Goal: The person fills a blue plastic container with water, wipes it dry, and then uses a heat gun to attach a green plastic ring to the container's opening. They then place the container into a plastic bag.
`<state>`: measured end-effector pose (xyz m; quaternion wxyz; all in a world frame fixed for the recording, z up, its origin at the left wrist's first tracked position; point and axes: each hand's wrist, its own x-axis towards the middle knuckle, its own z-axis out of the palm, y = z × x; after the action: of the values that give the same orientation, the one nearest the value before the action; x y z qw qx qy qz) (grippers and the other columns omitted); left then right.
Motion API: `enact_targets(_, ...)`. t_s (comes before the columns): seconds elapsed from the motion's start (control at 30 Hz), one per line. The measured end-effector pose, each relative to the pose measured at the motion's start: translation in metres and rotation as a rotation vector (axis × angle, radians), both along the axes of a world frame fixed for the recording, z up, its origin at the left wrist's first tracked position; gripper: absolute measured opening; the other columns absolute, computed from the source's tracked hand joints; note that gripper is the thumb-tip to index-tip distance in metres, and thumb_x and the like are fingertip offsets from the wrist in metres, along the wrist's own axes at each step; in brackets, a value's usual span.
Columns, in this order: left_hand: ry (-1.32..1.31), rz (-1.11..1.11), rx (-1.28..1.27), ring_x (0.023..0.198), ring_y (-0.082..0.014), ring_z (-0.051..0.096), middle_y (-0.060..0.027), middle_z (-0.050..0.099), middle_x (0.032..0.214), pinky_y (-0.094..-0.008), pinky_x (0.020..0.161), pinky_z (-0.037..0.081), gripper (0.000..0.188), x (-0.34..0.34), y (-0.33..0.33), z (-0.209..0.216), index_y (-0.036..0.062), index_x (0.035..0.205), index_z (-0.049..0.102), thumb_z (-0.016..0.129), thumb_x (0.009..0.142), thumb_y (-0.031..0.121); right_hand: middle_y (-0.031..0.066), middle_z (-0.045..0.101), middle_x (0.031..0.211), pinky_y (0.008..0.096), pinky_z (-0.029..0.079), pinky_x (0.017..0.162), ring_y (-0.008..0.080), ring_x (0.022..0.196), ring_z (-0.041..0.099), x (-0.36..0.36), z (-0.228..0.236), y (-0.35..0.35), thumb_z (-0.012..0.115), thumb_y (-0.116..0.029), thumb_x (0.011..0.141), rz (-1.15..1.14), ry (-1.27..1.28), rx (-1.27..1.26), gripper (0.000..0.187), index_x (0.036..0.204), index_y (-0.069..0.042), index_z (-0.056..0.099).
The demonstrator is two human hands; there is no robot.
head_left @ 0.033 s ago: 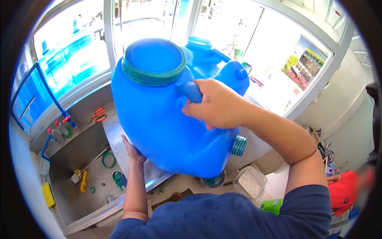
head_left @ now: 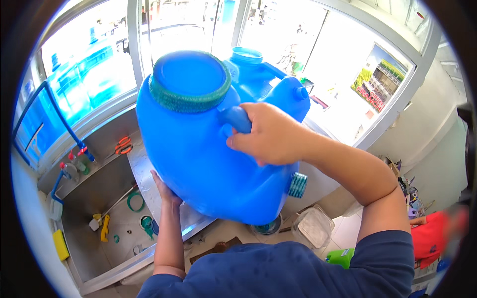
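Observation:
A large blue plastic water jug (head_left: 194,159) is tilted in front of me. Its wide round cap (head_left: 190,79) has a green band of wrap at the rim, and a green-wrapped spout cap (head_left: 297,185) sticks out low on the right. My right hand (head_left: 271,134) is closed around the jug's handle (head_left: 236,119). Against the lower left side of the jug rests my left hand (head_left: 166,191), its palm supporting it and its far fingers partly hidden. Behind stands a second blue jug (head_left: 258,82), uncapped at its wide mouth.
To the left lies a steel sink (head_left: 94,198) with a yellow-handled tool (head_left: 105,227) and green rings in it. Orange-handled scissors (head_left: 123,145), bottles (head_left: 74,166) and a blue hose (head_left: 64,116) are along its back. A person in red (head_left: 430,238) is at the right.
The jug has shifted very slightly left and downward, with both my hands still on it.

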<state>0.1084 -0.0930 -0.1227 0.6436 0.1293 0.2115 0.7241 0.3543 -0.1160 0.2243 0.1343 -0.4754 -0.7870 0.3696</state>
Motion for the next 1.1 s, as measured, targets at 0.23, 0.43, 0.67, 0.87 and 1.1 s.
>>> enact_targets(0.23, 0.565, 0.413, 0.071, 0.127, -0.033, 0.05, -0.0155, 0.051, 0.142, -0.0499, 0.105, 0.043, 0.087, 0.017, -0.033, 0.01, 0.0104, 0.149, 0.039, 0.025, 0.094, 0.077, 0.0272, 0.066, 0.088, 0.0446, 0.053, 0.074, 0.0407, 0.085, 0.068, 0.044, -0.015, -0.012, 0.071, -0.029, 0.086, 0.189, 0.045, 0.195, 0.04, 0.098, 0.007, 0.058)
enact_targets(0.43, 0.568, 0.515, -0.071, 0.128, -0.0332, 0.05, -0.0155, 0.05, 0.143, -0.0508, 0.106, 0.042, 0.09, 0.055, -0.102, -0.001, 0.011, 0.149, 0.039, 0.026, 0.092, 0.079, 0.0278, 0.066, 0.086, 0.0492, 0.053, 0.074, 0.045, 0.088, 0.067, 0.132, -0.034, -0.034, 0.068, -0.02, 0.085, 0.472, 0.08, 0.163, 0.03, 0.097, 0.005, 0.057)
enact_targets(0.67, 0.357, 0.144, -0.115, 0.129, -0.0335, 0.049, -0.0154, 0.049, 0.144, -0.0518, 0.107, 0.041, 0.092, 0.223, -0.17, -0.026, 0.0118, 0.149, 0.039, 0.026, 0.09, 0.081, 0.0219, 0.067, 0.076, 0.0464, 0.054, 0.065, 0.0393, 0.074, 0.068, 0.275, -0.073, -0.063, 0.066, -0.013, 0.078, 0.771, 0.185, 0.38, 0.016, 0.086, 0.001, 0.066)
enact_targets(0.87, -0.066, -0.301, -0.268, 0.13, -0.0337, 0.048, -0.0154, 0.049, 0.145, -0.0527, 0.108, 0.04, 0.094, 0.415, -0.21, -0.106, 0.0125, 0.149, 0.039, 0.027, 0.088, 0.083, 0.0228, 0.066, 0.078, 0.046, 0.055, 0.063, 0.0398, 0.078, 0.069, 0.411, -0.086, -0.108, 0.067, -0.014, 0.082, 0.702, -0.246, 0.002, 0.024, 0.096, 0.004, 0.06)
enact_targets(1.1, -0.484, -0.577, -0.489, 0.131, -0.034, 0.047, -0.0154, 0.048, 0.146, -0.0537, 0.109, 0.039, 0.097, 0.593, -0.225, -0.224, 0.0132, 0.15, 0.039, 0.027, 0.086, 0.085, 0.0261, 0.065, 0.073, 0.0495, 0.054, 0.074, 0.0446, 0.078, 0.066, 0.546, -0.179, -0.151, 0.065, -0.021, 0.086, 0.032, -0.485, -0.33, 0.034, 0.106, 0.005, 0.056)
